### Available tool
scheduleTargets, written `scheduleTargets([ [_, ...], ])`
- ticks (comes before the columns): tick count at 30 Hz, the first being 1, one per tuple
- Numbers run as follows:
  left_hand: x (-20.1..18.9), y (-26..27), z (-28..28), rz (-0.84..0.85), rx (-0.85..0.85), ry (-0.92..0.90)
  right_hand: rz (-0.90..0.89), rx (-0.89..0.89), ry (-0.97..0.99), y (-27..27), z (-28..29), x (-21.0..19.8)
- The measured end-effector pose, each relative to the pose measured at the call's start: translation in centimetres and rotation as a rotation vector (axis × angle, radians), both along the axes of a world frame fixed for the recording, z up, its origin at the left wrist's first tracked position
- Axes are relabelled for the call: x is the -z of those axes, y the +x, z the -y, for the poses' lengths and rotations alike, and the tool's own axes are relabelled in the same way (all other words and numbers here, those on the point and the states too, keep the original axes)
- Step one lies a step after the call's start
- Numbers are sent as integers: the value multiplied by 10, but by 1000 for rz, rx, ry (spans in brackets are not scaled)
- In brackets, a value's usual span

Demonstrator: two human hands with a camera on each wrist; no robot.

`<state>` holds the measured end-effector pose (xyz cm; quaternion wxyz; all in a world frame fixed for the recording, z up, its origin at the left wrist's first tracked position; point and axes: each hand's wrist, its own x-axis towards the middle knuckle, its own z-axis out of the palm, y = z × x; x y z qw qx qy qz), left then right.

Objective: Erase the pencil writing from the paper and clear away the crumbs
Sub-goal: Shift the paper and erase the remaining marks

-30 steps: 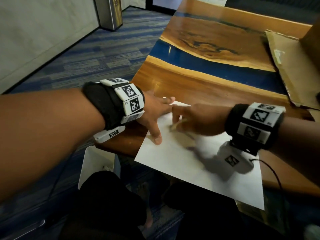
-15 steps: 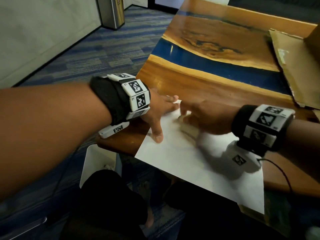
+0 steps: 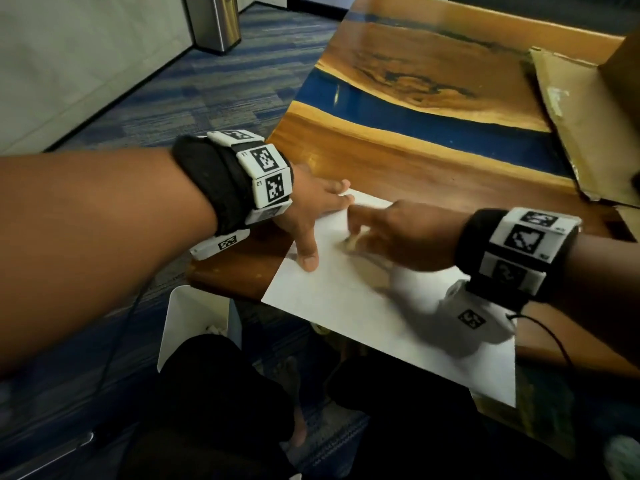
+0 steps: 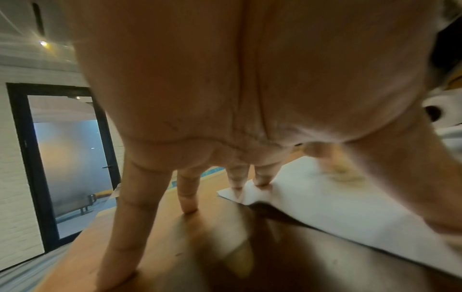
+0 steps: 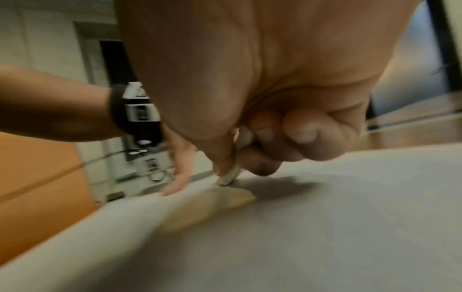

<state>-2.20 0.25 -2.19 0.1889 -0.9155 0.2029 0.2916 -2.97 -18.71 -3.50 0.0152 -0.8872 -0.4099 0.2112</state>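
A white sheet of paper (image 3: 346, 306) lies at the near edge of the wooden table (image 3: 398, 161), its near part hanging past the edge. My left hand (image 3: 311, 216) lies spread on the sheet's far left corner, thumb and straight fingers (image 4: 262, 177) pressing it down. My right hand (image 3: 391, 233) pinches a small pale eraser (image 5: 231, 176) between thumb and curled fingers, its tip on the paper (image 5: 325, 217) near the left thumb. The picture there is blurred by motion. No pencil writing or crumbs can be made out.
A flattened cardboard box (image 3: 588, 109) lies on the table at the far right. A white bin (image 3: 194, 327) stands on the carpet below the table's left corner, beside my knees. A metal trash can (image 3: 214, 22) stands by the far wall.
My right hand has rubbed the eraser back and forth over the same spot near the sheet's far left corner. The left hand has stayed pressing the paper.
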Motion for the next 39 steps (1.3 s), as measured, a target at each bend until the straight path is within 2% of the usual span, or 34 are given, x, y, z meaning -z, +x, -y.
scheduleTargets([
  [3,-1,-3,-6,43,15,-103,111,160,-33,24,9,1],
  [6,4,-7,-12,29,35,-131,144,170,-40,28,11,2],
  [10,11,-15,-15,-25,-44,-152,158,212,-67,16,3,-7],
  [12,12,-15,-16,-36,-73,-185,26,166,-62,-3,-5,-11],
  [14,12,-16,-16,-51,-82,-209,-103,16,-69,-26,-16,-11],
  [16,11,-17,-15,-53,-75,-211,-127,-87,-73,-34,-21,-11],
  [20,6,-22,-10,-30,-70,-185,63,136,-57,-3,-18,-13],
  [21,5,-22,-9,-31,-70,-180,68,142,-43,-2,-17,-12],
  [25,5,-20,-9,-52,-78,-192,-98,-134,-66,-24,-20,-4],
  [30,6,-19,-9,-52,-83,-178,82,58,-43,-1,-11,-7],
  [34,7,-16,-6,-55,-71,-150,-26,-220,-43,-35,-15,-5],
  [35,7,-15,-5,-57,-69,-143,-17,-229,-55,-35,-12,-5],
  [39,6,-16,-4,-47,-65,-121,129,1,-80,-7,0,-6],
])
